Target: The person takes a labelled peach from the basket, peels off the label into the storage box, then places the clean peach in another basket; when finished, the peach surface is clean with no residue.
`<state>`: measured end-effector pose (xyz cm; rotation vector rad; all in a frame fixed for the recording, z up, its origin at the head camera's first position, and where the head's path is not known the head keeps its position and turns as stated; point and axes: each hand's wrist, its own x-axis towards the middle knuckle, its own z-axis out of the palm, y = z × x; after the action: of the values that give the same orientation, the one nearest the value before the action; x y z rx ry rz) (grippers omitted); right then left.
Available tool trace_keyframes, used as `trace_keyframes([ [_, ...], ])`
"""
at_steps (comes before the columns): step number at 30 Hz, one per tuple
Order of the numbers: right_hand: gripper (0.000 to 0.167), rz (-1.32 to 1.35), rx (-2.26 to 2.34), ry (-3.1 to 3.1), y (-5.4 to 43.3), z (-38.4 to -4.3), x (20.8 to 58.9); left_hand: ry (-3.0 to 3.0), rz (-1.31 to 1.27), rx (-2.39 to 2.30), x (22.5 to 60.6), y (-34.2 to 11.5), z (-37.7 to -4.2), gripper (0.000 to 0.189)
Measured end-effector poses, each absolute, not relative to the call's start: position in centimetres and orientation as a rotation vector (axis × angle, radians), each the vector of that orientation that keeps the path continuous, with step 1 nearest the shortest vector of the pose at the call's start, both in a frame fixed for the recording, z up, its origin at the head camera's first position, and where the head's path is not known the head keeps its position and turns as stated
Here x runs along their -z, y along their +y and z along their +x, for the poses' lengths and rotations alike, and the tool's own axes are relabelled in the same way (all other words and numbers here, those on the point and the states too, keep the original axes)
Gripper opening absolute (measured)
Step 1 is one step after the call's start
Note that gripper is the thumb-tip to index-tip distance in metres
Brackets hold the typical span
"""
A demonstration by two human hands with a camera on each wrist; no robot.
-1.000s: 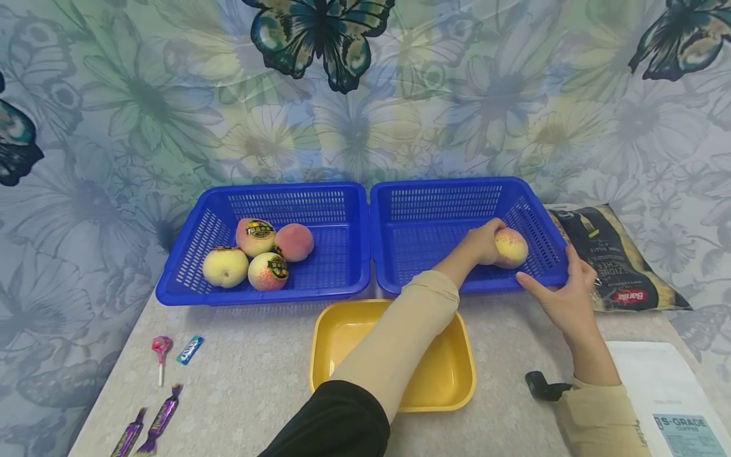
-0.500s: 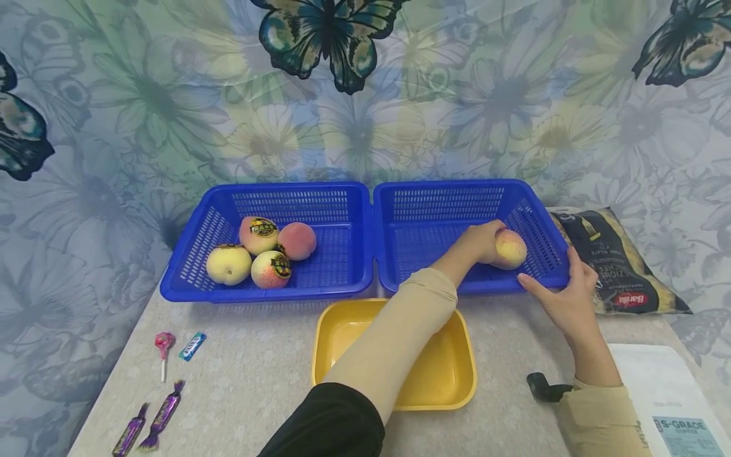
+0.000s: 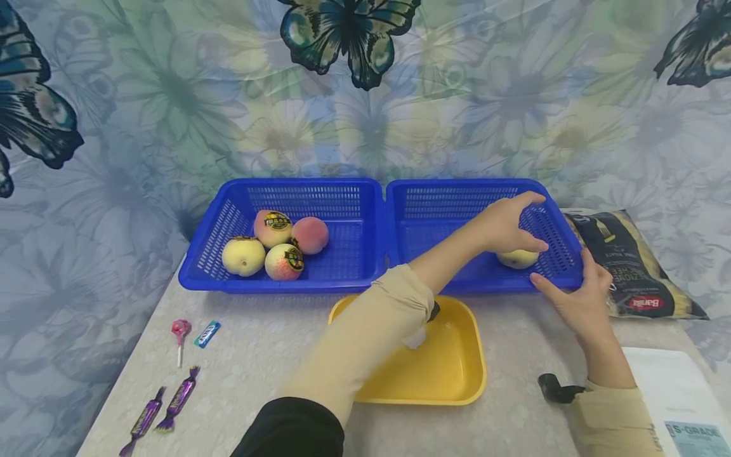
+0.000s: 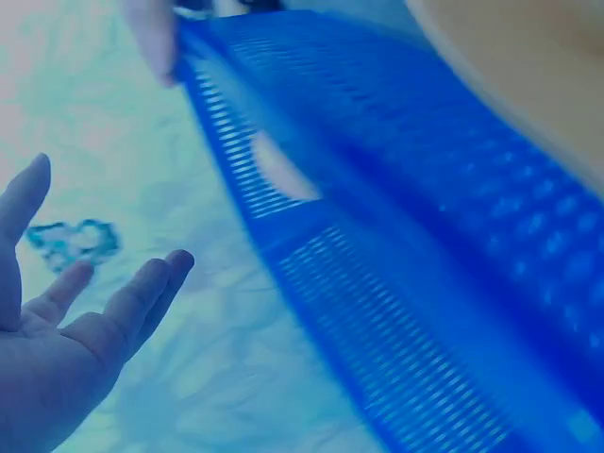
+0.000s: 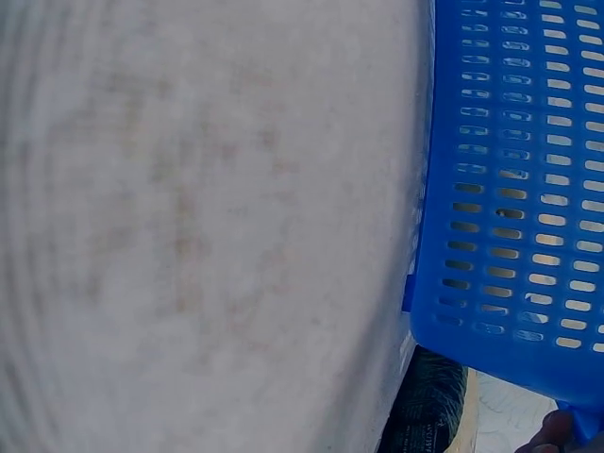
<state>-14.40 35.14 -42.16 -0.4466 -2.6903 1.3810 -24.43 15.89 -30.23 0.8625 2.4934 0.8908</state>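
At about 4 o'clock inside the blue basket (image 3: 422, 231) on the 3 o'clock side, the single peach (image 3: 518, 259) lies just beneath the left hand (image 3: 505, 225), at 6 o'clock from its palm and partly hidden by the thumb; whether they touch is unclear. Round, it shows no long axis. That nearer hand has its fingers spread, gripping nothing. From the right hand (image 3: 582, 301), whose outstretched thumb and fingers rest against the basket's near corner, the peach lies toward 10 o'clock
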Motion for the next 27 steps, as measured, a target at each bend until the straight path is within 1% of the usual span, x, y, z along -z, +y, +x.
trace_keyframes([
  [8,0.112,-0.453,-1.353,-2.695,35.1,-14.4,42.3,2.409,1.066,-0.991,26.0,10.4,-20.2,0.082],
  [13,0.112,-0.467,-1.319,-2.697,35.0,-14.4,42.2,2.432,1.145,-1.108,25.3,5.4,-17.3,0.082],
  [16,0.112,-0.479,-1.306,-2.698,35.0,-14.3,42.1,2.472,1.122,-1.207,26.0,2.2,-15.9,0.081],
  [19,0.11,-0.476,-1.293,-2.699,35.0,-14.3,42.0,2.533,1.033,-1.285,27.4,-1.3,-14.8,0.082],
  [23,0.11,-0.475,-1.278,-2.693,34.9,-14.2,41.9,2.621,0.837,-1.371,29.8,-5.8,-14.1,0.082],
  [27,0.109,-0.482,-1.244,-2.693,34.8,-14.1,41.9,2.654,0.638,-1.505,32.3,-10.4,-14.1,0.084],
])
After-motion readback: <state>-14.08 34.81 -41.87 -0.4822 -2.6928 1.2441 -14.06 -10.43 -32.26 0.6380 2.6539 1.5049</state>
